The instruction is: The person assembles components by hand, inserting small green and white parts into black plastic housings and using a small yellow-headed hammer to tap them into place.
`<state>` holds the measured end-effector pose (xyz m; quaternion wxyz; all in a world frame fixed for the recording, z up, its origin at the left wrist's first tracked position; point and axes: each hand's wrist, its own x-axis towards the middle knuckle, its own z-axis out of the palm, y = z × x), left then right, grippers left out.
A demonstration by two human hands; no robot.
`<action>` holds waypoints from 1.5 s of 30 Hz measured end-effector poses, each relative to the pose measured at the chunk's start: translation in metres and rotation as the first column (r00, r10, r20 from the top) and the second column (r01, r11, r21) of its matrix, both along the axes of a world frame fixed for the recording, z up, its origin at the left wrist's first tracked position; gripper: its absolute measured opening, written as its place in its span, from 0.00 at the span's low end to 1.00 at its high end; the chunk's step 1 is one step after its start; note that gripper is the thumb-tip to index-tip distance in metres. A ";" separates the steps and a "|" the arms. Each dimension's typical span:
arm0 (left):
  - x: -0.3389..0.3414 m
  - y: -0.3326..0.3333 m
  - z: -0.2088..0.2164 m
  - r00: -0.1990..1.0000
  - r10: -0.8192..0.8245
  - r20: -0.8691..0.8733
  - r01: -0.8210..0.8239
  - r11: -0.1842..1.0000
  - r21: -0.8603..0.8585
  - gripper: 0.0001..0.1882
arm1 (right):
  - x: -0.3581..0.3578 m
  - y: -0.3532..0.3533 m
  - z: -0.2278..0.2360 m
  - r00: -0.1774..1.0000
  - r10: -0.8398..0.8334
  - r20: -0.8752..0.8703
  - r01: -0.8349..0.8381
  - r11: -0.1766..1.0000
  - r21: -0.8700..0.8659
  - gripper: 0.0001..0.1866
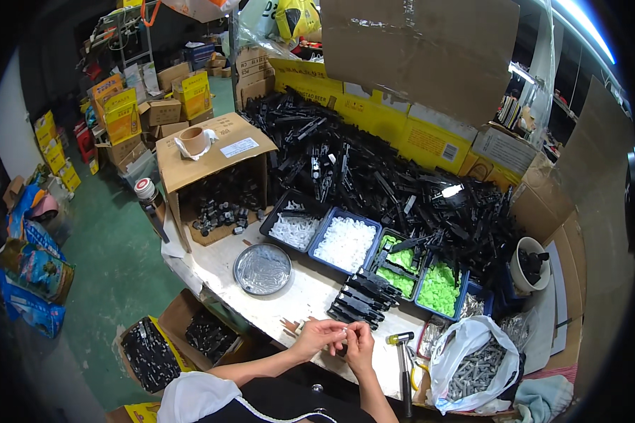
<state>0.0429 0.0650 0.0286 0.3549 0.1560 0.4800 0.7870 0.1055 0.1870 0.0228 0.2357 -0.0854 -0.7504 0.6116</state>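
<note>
My left hand [319, 340] and my right hand [360, 348] meet over the front edge of the white worktable [219, 262]. Their fingertips are pinched together around something small and pale, too small to name. Just beyond them lies a row of long black plastic parts [363, 299], side by side. Behind the row stand a blue bin of white plastic pieces [345, 243] and bins of bright green pieces [439, 289]. A hammer [405, 374] with a yellowish head lies to the right of my right hand, with yellow-handled pliers [420, 366] beside it.
A large heap of black parts [374, 176] fills the back against cardboard walls. At left stand a round metal dish [262, 268] and an open carton [219, 144]. A white plastic bag of grey pieces [476, 366] sits at right. Boxes of black parts [148, 352] stand low at left.
</note>
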 end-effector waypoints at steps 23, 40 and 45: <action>-0.060 -0.028 0.018 0.992 0.045 -0.116 -0.088 0.916 -0.391 0.09 | -0.002 0.017 -0.004 0.997 -0.052 0.050 0.012 0.807 0.590 0.06; -0.043 -0.042 -0.011 0.868 -0.198 -0.455 -0.072 0.857 -0.511 0.09 | -0.016 -0.031 -0.015 0.997 0.008 0.071 -0.060 0.621 0.782 0.07; -0.047 -0.041 -0.002 0.830 -0.260 -0.493 -0.065 0.834 -0.548 0.08 | -0.017 -0.034 -0.015 0.998 -0.027 0.049 -0.027 0.527 0.849 0.07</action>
